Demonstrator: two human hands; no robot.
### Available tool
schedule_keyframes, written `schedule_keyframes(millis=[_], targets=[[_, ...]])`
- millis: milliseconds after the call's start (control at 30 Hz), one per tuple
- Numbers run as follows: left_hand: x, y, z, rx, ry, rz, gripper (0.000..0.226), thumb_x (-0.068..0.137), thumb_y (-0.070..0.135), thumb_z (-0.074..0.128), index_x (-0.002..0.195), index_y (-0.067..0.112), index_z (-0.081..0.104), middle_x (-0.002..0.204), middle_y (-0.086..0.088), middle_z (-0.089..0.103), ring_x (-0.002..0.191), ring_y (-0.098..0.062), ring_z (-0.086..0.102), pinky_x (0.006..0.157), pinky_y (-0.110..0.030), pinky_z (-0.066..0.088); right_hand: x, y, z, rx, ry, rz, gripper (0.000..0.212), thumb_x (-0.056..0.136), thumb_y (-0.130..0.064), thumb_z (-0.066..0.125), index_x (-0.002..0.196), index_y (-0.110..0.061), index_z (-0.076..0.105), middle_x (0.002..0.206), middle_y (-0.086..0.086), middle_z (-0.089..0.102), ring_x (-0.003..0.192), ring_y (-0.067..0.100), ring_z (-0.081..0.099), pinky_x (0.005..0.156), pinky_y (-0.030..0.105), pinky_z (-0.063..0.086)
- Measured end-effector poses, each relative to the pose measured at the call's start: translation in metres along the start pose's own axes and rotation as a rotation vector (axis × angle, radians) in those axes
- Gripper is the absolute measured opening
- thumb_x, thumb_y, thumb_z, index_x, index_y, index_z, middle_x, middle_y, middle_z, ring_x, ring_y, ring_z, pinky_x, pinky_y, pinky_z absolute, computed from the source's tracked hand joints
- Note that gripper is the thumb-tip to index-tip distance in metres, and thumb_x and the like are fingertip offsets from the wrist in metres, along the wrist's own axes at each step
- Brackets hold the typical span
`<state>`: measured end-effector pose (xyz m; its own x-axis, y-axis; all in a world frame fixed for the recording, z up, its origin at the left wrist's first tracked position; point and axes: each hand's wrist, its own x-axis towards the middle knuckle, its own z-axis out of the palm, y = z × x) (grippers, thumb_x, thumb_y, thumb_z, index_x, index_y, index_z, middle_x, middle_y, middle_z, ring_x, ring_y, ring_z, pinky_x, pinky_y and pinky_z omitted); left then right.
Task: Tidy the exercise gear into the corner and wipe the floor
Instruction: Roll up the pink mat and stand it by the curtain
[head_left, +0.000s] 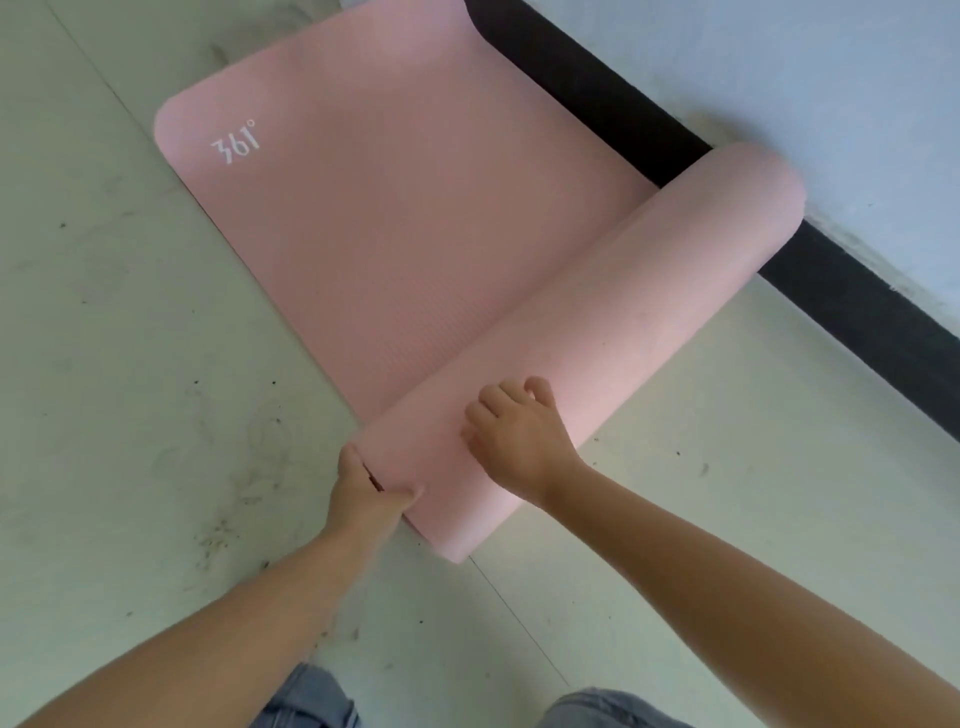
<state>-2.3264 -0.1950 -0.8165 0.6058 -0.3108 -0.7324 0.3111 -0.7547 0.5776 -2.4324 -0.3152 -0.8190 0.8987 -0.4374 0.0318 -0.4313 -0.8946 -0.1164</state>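
Down near the middle of the view, the left hand (371, 491) grips the near end of the rolled part of a pink mat (415, 234), its fingers curled around the end of the roll and the thumb pressed against the outer layer. Just beside it, the right hand (519, 436) rests on top of the roll (623, 322) with its fingers bent over the curve, pressing on it rather than closing round it. The roll runs diagonally from the hands up to the black baseboard (857, 312) at the foot of the pale wall (831, 104), where its far end touches. Beyond the roll, the rest of the mat lies flat on the scuffed, light floor (130, 364), with a white "361°" logo (235, 141) near its far left corner.
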Motion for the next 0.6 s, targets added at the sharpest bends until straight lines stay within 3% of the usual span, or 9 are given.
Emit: schedule_keyframes(millis=[100, 200, 267, 333, 400, 467, 533, 600], targets=[[0.048, 0.014, -0.023, -0.195, 0.012, -0.051, 0.086, 0.083, -0.001, 0.066, 0.150, 0.013, 0.013, 0.140, -0.018, 0.045, 0.122, -0.030, 0.052, 0.105, -0.042, 0.044, -0.011, 0.006, 0.013, -0.006, 0.029, -0.105, 0.021, 0.070, -0.026, 0.051, 0.086, -0.015, 0.058, 0.085, 0.005, 0.071, 0.080, 0.023, 0.060, 0.079, 0.035, 0.031], [0.095, 0.038, -0.043, -0.287, 0.073, -0.098, 0.078, 0.090, 0.008, 0.059, 0.151, 0.013, 0.011, 0.145, -0.018, 0.038, 0.108, -0.024, 0.053, 0.077, -0.034, 0.051, 0.003, 0.004, 0.023, -0.111, -0.157, -0.134, 0.051, 0.074, -0.036, 0.054, 0.120, -0.017, 0.045, 0.126, 0.008, 0.064, 0.118, 0.021, 0.042, 0.098, 0.050, 0.037], [0.123, 0.051, -0.056, -0.322, 0.079, -0.127, 0.074, 0.092, 0.019, 0.056, 0.151, 0.014, 0.012, 0.144, -0.018, 0.041, 0.106, -0.024, 0.053, 0.075, -0.034, 0.050, 0.041, -0.008, 0.020, -0.099, -0.297, -0.058, 0.056, 0.077, -0.039, 0.044, 0.129, -0.017, 0.043, 0.133, 0.005, 0.059, 0.127, 0.022, 0.046, 0.097, 0.056, 0.043], [0.139, 0.060, -0.071, -0.319, 0.015, -0.152, 0.070, 0.095, 0.028, 0.051, 0.151, 0.015, 0.011, 0.142, -0.018, 0.042, 0.113, -0.030, 0.054, 0.083, -0.035, 0.049, 0.090, -0.021, 0.010, -0.088, -0.415, -0.009, 0.055, 0.079, -0.037, 0.035, 0.127, -0.017, 0.056, 0.131, 0.006, 0.061, 0.122, 0.023, 0.057, 0.094, 0.059, 0.042], [0.142, 0.062, -0.088, -0.349, -0.103, -0.200, 0.065, 0.097, 0.031, 0.046, 0.150, 0.012, 0.014, 0.134, -0.017, 0.048, 0.113, -0.033, 0.055, 0.088, -0.036, 0.045, 0.144, -0.033, -0.001, -0.104, -0.511, -0.002, 0.054, 0.089, -0.037, 0.028, 0.135, -0.017, 0.050, 0.144, 0.007, 0.047, 0.134, 0.024, 0.045, 0.106, 0.059, 0.021], [0.136, 0.069, -0.107, -0.373, -0.264, -0.214, 0.059, 0.094, 0.036, 0.049, 0.144, 0.010, 0.031, 0.124, -0.014, 0.054, 0.105, -0.025, 0.054, 0.090, -0.034, 0.041, 0.193, -0.043, -0.009, -0.058, -0.588, 0.076, 0.056, 0.098, -0.041, 0.022, 0.149, -0.016, 0.021, 0.159, 0.005, 0.014, 0.148, 0.022, 0.009, 0.113, 0.052, -0.008], [0.138, 0.078, -0.121, -0.287, -0.385, -0.135, 0.035, 0.085, 0.039, 0.058, 0.114, 0.020, 0.054, 0.121, -0.011, 0.058, 0.103, -0.020, 0.053, 0.090, -0.029, 0.039, 0.235, -0.054, -0.014, -0.018, -0.548, 0.192, 0.054, 0.101, -0.035, 0.025, 0.149, -0.013, 0.016, 0.160, 0.003, 0.006, 0.148, 0.019, -0.002, 0.115, 0.052, -0.012], [0.151, 0.090, -0.128, -0.251, -0.358, -0.074, 0.015, 0.089, 0.021, 0.059, 0.103, 0.019, 0.055, 0.114, -0.008, 0.061, 0.103, -0.021, 0.055, 0.088, -0.029, 0.040, 0.265, -0.065, -0.018, 0.063, -0.434, 0.293, 0.046, 0.101, -0.026, 0.029, 0.144, -0.011, 0.029, 0.157, 0.003, 0.017, 0.147, 0.018, 0.004, 0.116, 0.050, -0.009]])
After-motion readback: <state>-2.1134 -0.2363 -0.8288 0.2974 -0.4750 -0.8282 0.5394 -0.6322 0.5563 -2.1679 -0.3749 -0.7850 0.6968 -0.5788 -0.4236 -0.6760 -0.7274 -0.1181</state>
